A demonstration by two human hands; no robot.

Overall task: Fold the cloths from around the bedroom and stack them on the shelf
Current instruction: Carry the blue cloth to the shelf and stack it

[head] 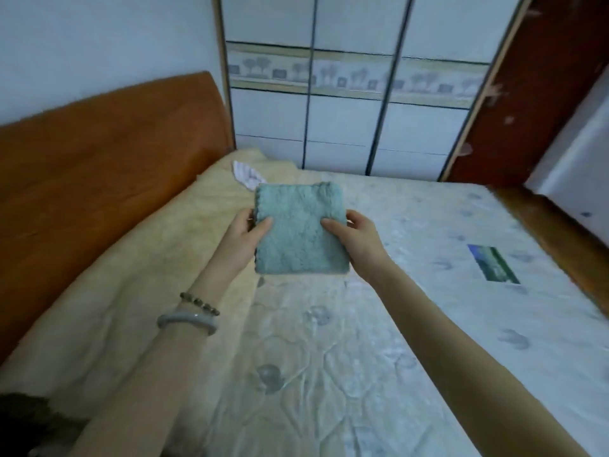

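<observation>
You held the folded green cloth (301, 230) mid-frame above the bed (395, 324), left hand (245, 230) and right hand (354, 234) pinching its side edges; with only thumbs on top, the layers could have slipped open.

Both hands were taken up, the left hand (245, 230) and right hand (354, 239) each closed in a grip on opposite edges of the folded green cloth (300, 230), which was held above the bed (329, 341). From 3 to 6 o'clock of the cloth the mattress lay bare and flat, open to a reaching hand. At 12 o'clock a small white cloth (245, 174) lay on the cream blanket (148, 275), the only loose thing in that stretch. The orange headboard (108, 153) walled off 9 to 11 o'clock, the wardrobe doors (349, 103) closed 12 to 1 o'clock, and a dark red wooden panel (527, 103) stood at 2 o'clock.
</observation>
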